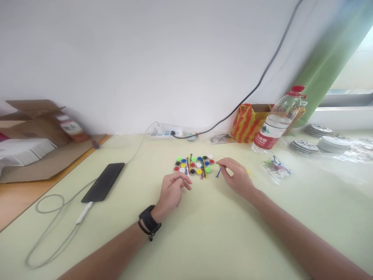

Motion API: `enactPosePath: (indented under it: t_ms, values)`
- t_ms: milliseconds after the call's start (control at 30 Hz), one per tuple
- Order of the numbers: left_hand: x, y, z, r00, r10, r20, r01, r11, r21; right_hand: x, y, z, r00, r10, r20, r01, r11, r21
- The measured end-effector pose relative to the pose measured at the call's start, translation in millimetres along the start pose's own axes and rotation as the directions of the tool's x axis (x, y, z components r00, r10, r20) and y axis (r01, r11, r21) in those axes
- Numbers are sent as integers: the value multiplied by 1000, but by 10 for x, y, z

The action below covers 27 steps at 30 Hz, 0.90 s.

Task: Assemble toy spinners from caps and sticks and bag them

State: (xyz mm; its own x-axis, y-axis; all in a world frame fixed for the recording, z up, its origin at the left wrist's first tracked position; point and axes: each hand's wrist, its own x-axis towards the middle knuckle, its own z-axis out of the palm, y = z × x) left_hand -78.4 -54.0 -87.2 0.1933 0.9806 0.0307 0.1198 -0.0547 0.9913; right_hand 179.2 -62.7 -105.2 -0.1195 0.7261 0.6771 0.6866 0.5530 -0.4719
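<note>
Coloured discs sit in rows just beyond and between the hands; thin coloured sticks lie bunched among them. One blue stick is apart, just by the right hand. Right thumb and index pinched; from here can't tell if a piece is between. Left hand half-curled near the discs; can't tell if it holds anything. I'd grip sticks mid-shaft, lift straight, keep knuckles off the discs: they look easy to nudge. Parts bag right of the right hand, phone left of the left, all on the worktop.
</note>
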Motion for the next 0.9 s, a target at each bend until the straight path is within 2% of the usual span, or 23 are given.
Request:
enactPosePath:
  t_ms: [300, 567, 700, 900]
  values:
    - [53, -145, 71, 979, 175, 103, -173, 985, -22, -41, 108, 74, 998, -61, 13, 61, 998, 1]
    - [76, -153, 88, 940, 304, 154, -328, 930, 164, -48, 165, 103, 994, -112, 18, 112, 994, -16]
    - [67, -159, 80, 941, 288, 178, -315, 937, 151, -45, 183, 99, 989, -134, 59, 136, 990, -35]
    - [37, -44, 77, 951, 155, 268, -170, 985, 34, -16, 144, 2, 990, -117, 76, 123, 990, -74]
